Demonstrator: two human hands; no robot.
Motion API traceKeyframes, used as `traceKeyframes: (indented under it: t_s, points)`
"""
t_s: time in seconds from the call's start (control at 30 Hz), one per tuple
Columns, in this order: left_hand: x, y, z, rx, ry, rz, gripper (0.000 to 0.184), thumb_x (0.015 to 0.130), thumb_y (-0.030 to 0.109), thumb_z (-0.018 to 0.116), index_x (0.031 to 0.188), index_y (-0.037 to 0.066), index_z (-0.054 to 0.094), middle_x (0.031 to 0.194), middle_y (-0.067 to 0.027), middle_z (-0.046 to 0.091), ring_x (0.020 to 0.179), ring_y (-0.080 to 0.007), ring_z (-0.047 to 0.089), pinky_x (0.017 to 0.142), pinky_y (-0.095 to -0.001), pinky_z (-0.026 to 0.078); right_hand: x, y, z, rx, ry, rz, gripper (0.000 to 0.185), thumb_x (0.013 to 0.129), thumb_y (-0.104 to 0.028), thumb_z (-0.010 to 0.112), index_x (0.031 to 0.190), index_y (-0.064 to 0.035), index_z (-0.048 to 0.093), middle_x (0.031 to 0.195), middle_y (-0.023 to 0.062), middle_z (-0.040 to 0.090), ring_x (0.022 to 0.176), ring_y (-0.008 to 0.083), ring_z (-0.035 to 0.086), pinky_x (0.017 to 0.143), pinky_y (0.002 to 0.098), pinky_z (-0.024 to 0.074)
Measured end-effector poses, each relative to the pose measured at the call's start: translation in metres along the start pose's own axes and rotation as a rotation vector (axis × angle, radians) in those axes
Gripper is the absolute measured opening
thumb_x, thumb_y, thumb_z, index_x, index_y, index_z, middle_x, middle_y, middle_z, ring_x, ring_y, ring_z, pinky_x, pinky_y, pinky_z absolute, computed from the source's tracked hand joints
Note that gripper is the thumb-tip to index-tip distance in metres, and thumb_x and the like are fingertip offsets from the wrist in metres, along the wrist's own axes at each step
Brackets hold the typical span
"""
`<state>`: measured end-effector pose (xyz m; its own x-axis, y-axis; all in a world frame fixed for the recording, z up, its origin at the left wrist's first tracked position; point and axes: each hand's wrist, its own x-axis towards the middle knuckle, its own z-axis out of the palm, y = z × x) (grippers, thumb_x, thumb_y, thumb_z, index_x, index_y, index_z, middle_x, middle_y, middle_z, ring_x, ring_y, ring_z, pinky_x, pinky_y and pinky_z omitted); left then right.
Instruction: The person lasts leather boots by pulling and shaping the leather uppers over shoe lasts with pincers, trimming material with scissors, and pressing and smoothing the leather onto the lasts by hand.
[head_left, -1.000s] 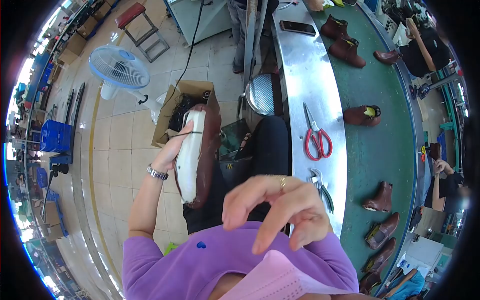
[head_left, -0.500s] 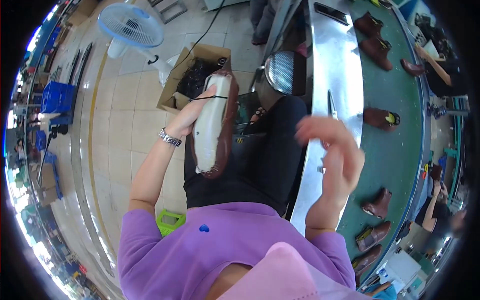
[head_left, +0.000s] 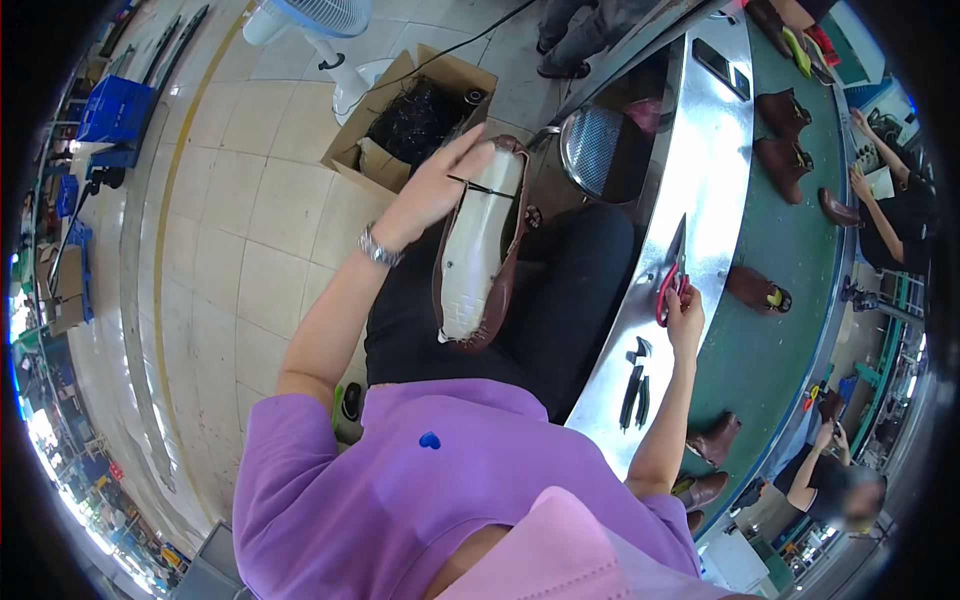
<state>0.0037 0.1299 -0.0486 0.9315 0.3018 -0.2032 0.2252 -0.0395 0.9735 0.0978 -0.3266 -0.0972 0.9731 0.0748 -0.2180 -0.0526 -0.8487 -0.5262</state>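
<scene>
An upturned brown boot [head_left: 508,290] rests across my lap, its pale underside facing me, with a thin black tie [head_left: 482,187] around it. My left hand [head_left: 440,190] lies at the boot's far left edge beside the tie, fingers stretched and a little apart. To the right, my right hand [head_left: 685,318] has its fingers closed on the red handle of a pair of scissors [head_left: 671,290]. The blades point away from me over the metal ledge [head_left: 705,190]. Dark-handled pliers [head_left: 635,385] lie on that ledge, nearer my body.
Beyond the ledge runs a green conveyor [head_left: 730,340] carrying several brown boots, one [head_left: 758,288] near my right hand. A phone [head_left: 720,68] lies at the ledge's far end. A cardboard box [head_left: 345,150] of black strands, a fan [head_left: 320,15] and a stool [head_left: 590,150] stand ahead. Co-workers [head_left: 890,220] sit across.
My right hand has come down onto the scissors on the ledge. My left hand has loosened from the boot's side, its fingers now stretched. The boot sits further right in view as the camera turned.
</scene>
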Motion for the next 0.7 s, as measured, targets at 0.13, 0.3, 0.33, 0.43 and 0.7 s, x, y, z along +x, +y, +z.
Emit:
traceKeyframes:
  t_s: [0.13, 0.3, 0.33, 0.43, 0.7]
  points:
    - [0.025, 0.017, -0.003, -0.348, -0.266, -0.141, 0.042, 0.1, 0.032, 0.055, 0.133, 0.006, 0.058, 0.122, -0.0022, 0.062, 0.11, -0.0085, 0.055, 0.097, -0.0253, 0.043, -0.023, -0.072, -0.018, 0.883, -0.125, 0.215, 0.033, 0.098, -0.023, 0.059, 0.121, 0.0007, 0.054, 0.082, -0.001, 0.057, 0.061, 0.0059, 0.051, 0.052, 0.0189, 0.0395]
    - [0.025, 0.005, 0.009, -0.201, -0.138, -0.025, 0.034, 0.098, 0.027, 0.06, 0.122, 0.004, 0.064, 0.106, 0.0003, 0.067, 0.092, -0.0073, 0.059, 0.084, -0.0228, 0.048, -0.082, -0.166, -0.028, 1.044, -0.653, 0.0, 0.079, 0.084, -0.069, 0.059, 0.118, 0.0024, 0.057, 0.068, -0.0054, 0.043, 0.055, 0.0028, 0.045, 0.044, 0.0185, 0.0318]
    - [0.023, 0.005, 0.012, -0.145, -0.088, 0.008, 0.033, 0.098, 0.028, 0.059, 0.121, 0.004, 0.065, 0.105, 0.0002, 0.067, 0.091, -0.0071, 0.059, 0.083, -0.0227, 0.048, -0.091, -0.178, -0.027, 0.964, -0.735, -0.024, 0.086, 0.083, -0.075, 0.052, 0.119, 0.0031, 0.057, 0.074, -0.005, 0.045, 0.054, 0.0034, 0.045, 0.044, 0.0188, 0.0316]
    - [0.016, 0.008, 0.015, 0.034, 0.04, 0.068, 0.035, 0.098, 0.029, 0.06, 0.118, 0.001, 0.066, 0.1, -0.0007, 0.068, 0.089, -0.0067, 0.059, 0.081, -0.0225, 0.047, -0.115, -0.213, -0.02, 0.887, -0.946, 0.1, 0.1, 0.075, -0.083, 0.055, 0.126, 0.003, 0.051, 0.082, -0.0033, 0.043, 0.062, 0.0064, 0.049, 0.052, 0.0205, 0.0388]
    - [-0.039, -0.017, 0.035, -0.702, 0.062, -0.131, 0.067, 0.104, 0.048, 0.04, 0.15, 0.0, 0.032, 0.145, -0.0124, 0.047, 0.135, -0.0169, 0.04, 0.113, -0.0288, 0.026, -0.126, -0.238, -0.005, 0.76, -1.206, 0.367, 0.089, 0.083, -0.085, 0.033, 0.103, -0.0005, 0.055, 0.068, -0.0018, 0.042, 0.056, 0.0084, 0.047, 0.049, 0.0222, 0.0433]
